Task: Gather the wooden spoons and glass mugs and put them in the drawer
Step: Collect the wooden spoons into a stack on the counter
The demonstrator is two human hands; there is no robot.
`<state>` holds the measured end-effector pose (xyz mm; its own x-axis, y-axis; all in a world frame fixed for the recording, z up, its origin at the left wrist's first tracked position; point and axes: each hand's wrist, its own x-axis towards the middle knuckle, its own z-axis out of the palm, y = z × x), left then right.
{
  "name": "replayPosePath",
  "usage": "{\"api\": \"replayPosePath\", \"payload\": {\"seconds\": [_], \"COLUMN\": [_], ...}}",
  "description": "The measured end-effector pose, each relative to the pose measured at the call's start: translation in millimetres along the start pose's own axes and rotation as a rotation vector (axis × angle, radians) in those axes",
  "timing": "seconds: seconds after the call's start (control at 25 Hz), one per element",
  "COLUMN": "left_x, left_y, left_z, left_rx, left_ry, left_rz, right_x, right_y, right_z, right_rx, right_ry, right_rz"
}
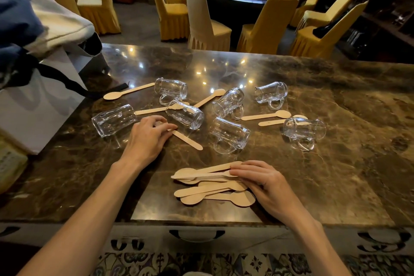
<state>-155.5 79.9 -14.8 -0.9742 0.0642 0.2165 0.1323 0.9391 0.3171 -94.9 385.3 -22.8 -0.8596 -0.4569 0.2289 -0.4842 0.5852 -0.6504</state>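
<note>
1. Seven clear glass mugs with handles are seen lying on their sides across the marble top: one at far left (113,120), one at the back (171,88), one in the middle (185,114), two right of centre (228,102) (229,134), one at back right (271,92), one at far right (304,129).
2. A pile of pale wooden spoons (212,184) is gathered flat near the front edge.
3. Single spoons are scattered among the mugs, one (128,91) at back left, one (187,140) just in front of the middle mug.
4. The drawer (197,234) below the top is kept closed.
</note>
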Motion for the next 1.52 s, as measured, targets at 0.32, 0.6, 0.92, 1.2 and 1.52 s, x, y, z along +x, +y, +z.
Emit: {"api": "replayPosePath", "payload": {"seconds": [0.32, 0.6, 0.92, 1.2, 1.52], "left_x": [5, -1, -14, -19, -26], "left_y": [-6, -11, -9, 38, 61], "left_z": [-6, -15, -29, -30, -16], "left_rx": [-0.072, -0.110, -0.559, -0.839, -0.624], "left_ry": [-0.013, -0.208, -0.358, -0.496, -0.534], "left_rz": [0.019, 0.165, 0.035, 0.112, 0.103], "right_x": [3, 12, 39, 83, 112], "right_y": [-7, -14, -7, 26, 57], "right_z": [0, -12, -53, -70, -70], "right_rx": [0.020, 0.023, -0.364, -0.750, -0.898], "right_ry": [-0.030, 0.092, 0.308, 0.156, 0.027], "right_rz": [0.111, 0.104, 0.234, 0.264, 0.245]}}
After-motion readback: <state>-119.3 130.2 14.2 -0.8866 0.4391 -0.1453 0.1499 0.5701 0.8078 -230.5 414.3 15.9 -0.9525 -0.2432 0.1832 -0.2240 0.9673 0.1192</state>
